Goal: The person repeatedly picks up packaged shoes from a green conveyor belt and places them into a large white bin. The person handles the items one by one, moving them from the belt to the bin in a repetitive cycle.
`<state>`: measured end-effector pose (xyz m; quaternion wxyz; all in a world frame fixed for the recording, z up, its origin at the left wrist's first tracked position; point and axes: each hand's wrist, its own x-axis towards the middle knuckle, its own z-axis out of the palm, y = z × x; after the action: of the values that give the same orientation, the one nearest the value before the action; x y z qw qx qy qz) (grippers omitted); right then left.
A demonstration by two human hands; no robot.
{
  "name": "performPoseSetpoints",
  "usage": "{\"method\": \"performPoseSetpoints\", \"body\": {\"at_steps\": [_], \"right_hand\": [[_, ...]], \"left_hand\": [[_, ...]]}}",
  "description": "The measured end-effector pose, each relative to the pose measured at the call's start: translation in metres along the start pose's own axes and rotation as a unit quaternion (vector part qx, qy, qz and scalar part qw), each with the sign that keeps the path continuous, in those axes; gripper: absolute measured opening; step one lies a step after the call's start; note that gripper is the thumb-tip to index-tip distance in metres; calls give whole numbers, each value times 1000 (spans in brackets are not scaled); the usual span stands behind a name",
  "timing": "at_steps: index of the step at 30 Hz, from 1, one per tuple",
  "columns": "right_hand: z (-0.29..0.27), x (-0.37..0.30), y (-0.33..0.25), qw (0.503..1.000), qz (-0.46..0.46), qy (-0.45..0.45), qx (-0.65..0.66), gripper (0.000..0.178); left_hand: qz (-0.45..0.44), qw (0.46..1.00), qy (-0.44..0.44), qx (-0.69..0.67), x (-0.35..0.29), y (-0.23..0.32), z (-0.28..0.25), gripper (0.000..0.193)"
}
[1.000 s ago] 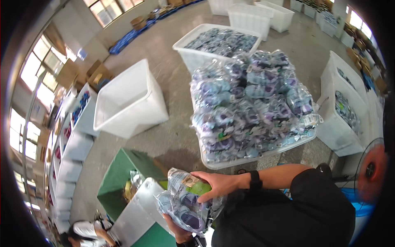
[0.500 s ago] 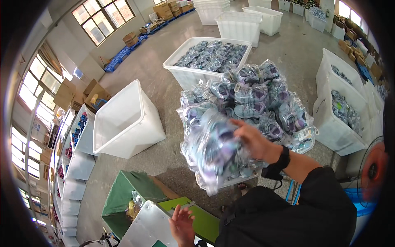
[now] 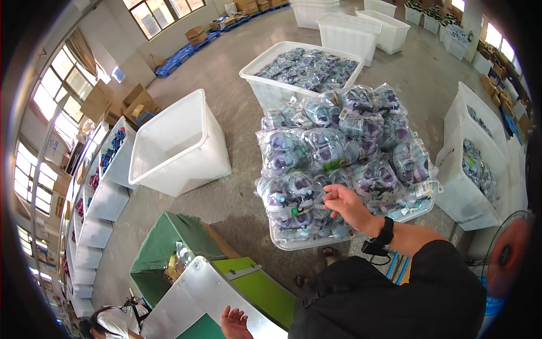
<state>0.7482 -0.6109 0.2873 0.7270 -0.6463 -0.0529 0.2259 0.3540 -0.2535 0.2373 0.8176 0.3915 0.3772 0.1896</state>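
Figure: counts by kind.
Two near hands (image 3: 345,204); bagged shoes (image 3: 324,148), too many to count; two sandals (image 3: 329,252); one green bin (image 3: 155,263); one red fan (image 3: 507,251).

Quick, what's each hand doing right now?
Left hand: open, empty, near the silver table.
Right hand: open, fingers slightly bent, holding nothing, by the bagged shoes.

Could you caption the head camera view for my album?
Both hands empty: the right hand beside heaped bagged shoes, the left hand near a silver-and-green worktable.
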Motion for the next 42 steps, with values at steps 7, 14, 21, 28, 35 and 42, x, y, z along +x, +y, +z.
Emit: {"method": "performPoseSetpoints", "body": {"at_steps": [7,14,21,28,35,42], "right_hand": [[40,-15,-4,990,-55,-87,-101,39],[60,-24,9,984,-16,-110,-139,35],[83,-28,42,967,29,-129,-217,32],[112,-32,82,940,69,-196,-272,32],[131,-46,108,916,98,-243,-302,32],[168,-51,122,898,137,-249,-337,32]], "left_hand": [[-2,991,69,114,-24,17,-39,48],[2,961,115,252,-57,44,-113,45],[-47,891,209,401,-113,42,-220,51],[-260,827,245,434,-196,18,-348,65],[-452,675,224,538,-320,-46,-511,69],[-113,706,525,462,-243,-61,-538,63]]}}
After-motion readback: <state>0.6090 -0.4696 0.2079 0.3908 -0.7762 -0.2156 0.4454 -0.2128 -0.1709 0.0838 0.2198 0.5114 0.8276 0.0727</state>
